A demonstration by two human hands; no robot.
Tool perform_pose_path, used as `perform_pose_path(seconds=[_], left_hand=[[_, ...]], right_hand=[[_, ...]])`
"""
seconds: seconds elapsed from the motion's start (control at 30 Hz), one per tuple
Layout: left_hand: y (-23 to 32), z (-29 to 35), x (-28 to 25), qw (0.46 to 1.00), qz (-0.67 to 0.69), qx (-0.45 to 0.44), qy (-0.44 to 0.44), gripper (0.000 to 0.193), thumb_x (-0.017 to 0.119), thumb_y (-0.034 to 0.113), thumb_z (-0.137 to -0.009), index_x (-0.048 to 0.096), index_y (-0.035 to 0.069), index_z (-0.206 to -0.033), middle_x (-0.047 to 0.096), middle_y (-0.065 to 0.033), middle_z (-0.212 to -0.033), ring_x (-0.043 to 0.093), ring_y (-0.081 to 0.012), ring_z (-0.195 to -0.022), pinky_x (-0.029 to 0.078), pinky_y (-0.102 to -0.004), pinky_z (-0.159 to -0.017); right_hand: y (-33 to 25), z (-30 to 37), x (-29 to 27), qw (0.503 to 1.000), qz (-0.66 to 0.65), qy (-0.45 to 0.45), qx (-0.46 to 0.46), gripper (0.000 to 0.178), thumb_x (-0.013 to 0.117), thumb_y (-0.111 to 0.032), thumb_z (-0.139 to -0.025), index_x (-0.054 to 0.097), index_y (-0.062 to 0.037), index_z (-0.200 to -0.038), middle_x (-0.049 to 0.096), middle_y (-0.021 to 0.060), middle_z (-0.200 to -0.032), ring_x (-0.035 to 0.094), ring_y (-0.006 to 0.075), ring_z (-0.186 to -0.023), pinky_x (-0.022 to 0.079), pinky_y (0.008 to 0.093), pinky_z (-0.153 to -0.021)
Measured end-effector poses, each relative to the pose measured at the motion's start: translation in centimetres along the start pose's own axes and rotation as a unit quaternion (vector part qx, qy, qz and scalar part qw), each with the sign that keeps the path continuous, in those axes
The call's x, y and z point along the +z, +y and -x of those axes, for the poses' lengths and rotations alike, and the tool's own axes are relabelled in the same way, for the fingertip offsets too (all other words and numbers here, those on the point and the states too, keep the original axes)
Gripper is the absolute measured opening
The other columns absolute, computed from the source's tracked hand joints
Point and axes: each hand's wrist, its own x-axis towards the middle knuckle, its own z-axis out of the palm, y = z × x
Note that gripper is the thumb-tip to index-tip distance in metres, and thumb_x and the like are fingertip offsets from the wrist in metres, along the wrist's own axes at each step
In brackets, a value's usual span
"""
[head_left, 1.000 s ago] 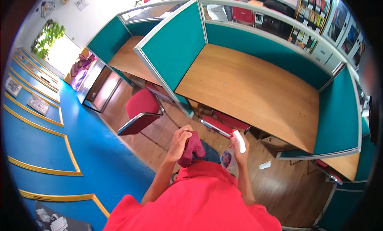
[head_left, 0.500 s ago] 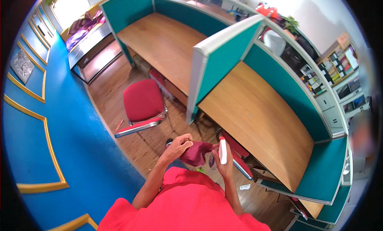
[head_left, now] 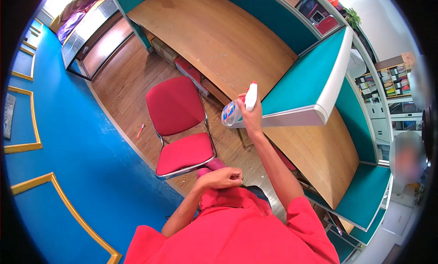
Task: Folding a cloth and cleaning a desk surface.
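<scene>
My right hand (head_left: 253,117) is stretched forward and wrapped round the neck of a spray bottle (head_left: 229,113). The bottle has a clear body with a blue and red label, and a white and red trigger head. It hangs beside the end of the teal partition (head_left: 305,86), close to the front edge of the far wooden desk (head_left: 214,33). Low in front of my body, my left hand (head_left: 226,178) is closed on a maroon cloth (head_left: 216,164). Much of the cloth is hidden behind the hand and wrist.
A red chair (head_left: 175,106) stands ahead on the wooden floor, left of the far desk. Another wooden desk (head_left: 315,154) lies right of the partition. The blue wall (head_left: 91,173) with gold frames runs along the left. A person (head_left: 407,157) is at the far right.
My right hand has lifted the spray bottle up and forward, away from the cloth. My left hand has drawn back toward my body with the cloth. The view has shifted closer to the far desk.
</scene>
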Motion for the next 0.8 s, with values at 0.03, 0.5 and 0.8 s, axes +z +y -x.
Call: perform_pose_path(seconds=[0.03, 0.5, 0.8], left_hand=[[0.2, -0.2, -0.3, 1.000, 0.011, 0.009, -0.023, 0.019, 0.061, 0.018, -0.101, 0.056, 0.002, -0.092, 0.053, -0.0016, -0.081, 0.048, -0.0111, -0.078, 0.042, -0.0306, -0.071], [2.7, -1.2, -3.9, 0.999, -0.001, -0.009, -0.034, 0.022, 0.069, 0.016, -0.090, 0.051, 0.003, -0.089, 0.053, -0.0059, -0.080, 0.048, -0.0152, -0.073, 0.042, -0.0341, -0.066], [4.6, -3.2, -3.8, 0.990, -0.082, -0.069, -0.094, 0.022, 0.070, 0.018, -0.089, 0.055, 0.002, -0.091, 0.056, -0.0082, -0.077, 0.052, -0.0175, -0.071, 0.045, -0.0358, -0.065]], right_hand=[[0.7, -2.0, 0.7, 1.000, 0.002, -0.006, 0.003, 0.051, 0.071, -0.005, -0.094, 0.049, 0.0004, -0.139, 0.066, 0.0061, -0.110, 0.065, 0.0147, -0.099, 0.052, 0.0334, -0.093], [6.5, -13.9, 1.5, 0.978, 0.171, 0.115, -0.022, 0.069, 0.072, -0.005, -0.086, 0.047, -0.0104, -0.150, 0.069, 0.0153, -0.120, 0.067, 0.0347, -0.113, 0.052, 0.0450, -0.099], [3.3, -2.1, 0.6, 0.987, 0.116, 0.080, -0.073, 0.072, 0.067, -0.019, -0.097, 0.034, -0.0025, -0.158, 0.050, 0.0214, -0.150, 0.049, 0.0322, -0.141, 0.041, 0.0440, -0.114]])
